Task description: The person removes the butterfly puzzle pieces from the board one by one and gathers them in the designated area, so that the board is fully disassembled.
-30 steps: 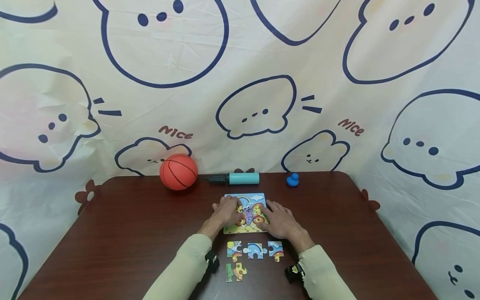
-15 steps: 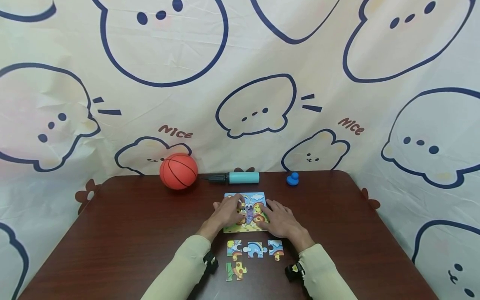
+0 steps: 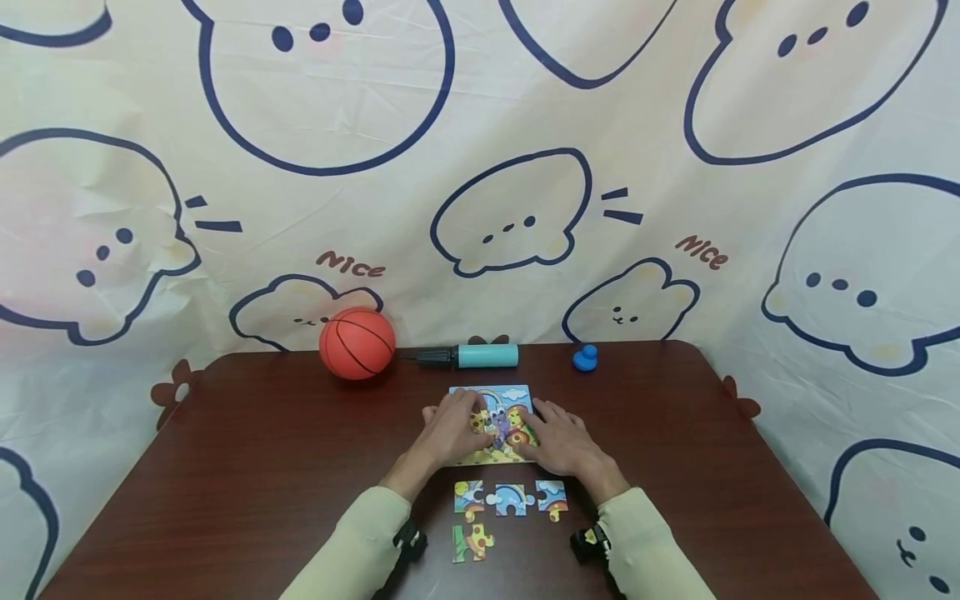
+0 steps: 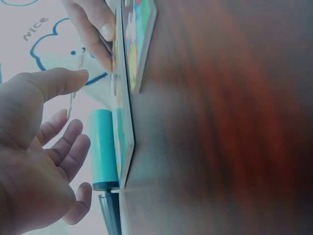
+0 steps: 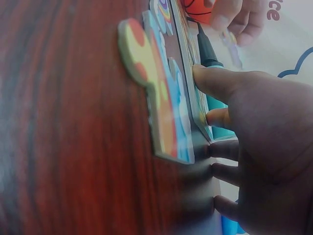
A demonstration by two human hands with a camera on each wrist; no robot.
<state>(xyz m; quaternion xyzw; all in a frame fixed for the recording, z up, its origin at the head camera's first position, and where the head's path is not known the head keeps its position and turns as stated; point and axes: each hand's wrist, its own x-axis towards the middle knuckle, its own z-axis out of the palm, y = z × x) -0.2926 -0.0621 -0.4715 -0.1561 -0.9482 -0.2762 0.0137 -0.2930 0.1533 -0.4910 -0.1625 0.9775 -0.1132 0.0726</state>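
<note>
Glossy flat puzzle board (image 3: 491, 398) under hands (image 3: 510, 437)

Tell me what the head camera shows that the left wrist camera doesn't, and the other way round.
Only the head view shows the orange rubber basketball, the small blue duck-shaped toy, four loose colourful jigsaw pieces near the sleeves, and the dark red-brown wooden table whole, with the cartoon-print backdrop.

Only the left wrist view shows the colourful puzzle board edge-on, and the left hand with palm open and fingers relaxed.

Both show the left hand and the right hand at the puzzle board, and the teal cylindrical air pump behind it.
</note>
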